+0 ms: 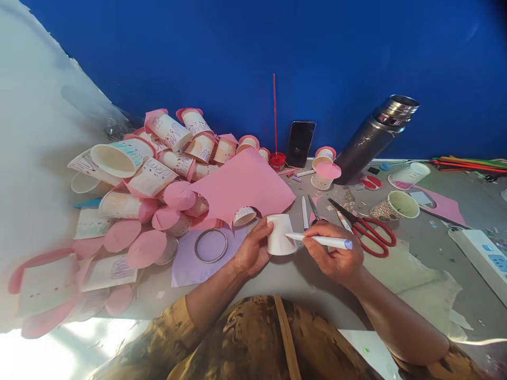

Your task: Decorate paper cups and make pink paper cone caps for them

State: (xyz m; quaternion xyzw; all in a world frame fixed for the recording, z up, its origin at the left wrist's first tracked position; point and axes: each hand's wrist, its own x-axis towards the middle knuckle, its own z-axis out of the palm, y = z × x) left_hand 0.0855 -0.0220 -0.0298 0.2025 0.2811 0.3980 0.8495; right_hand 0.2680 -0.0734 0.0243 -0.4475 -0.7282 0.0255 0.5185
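Note:
My left hand grips a plain white paper cup from its left side, with the wider rim facing down. In my right hand is a white marker pen with a purple end, its tip at the cup's right side. Just beyond the cup lie another white marker and a small pair of scissors. Large red-handled scissors rest right of my right hand. A cut pink paper sheet lies behind the cup.
Many decorated cups with pink paper pieces pile up on the left. A metal ring sits on purple paper. Along the blue wall stand a phone and a dark flask. A power strip lies at right.

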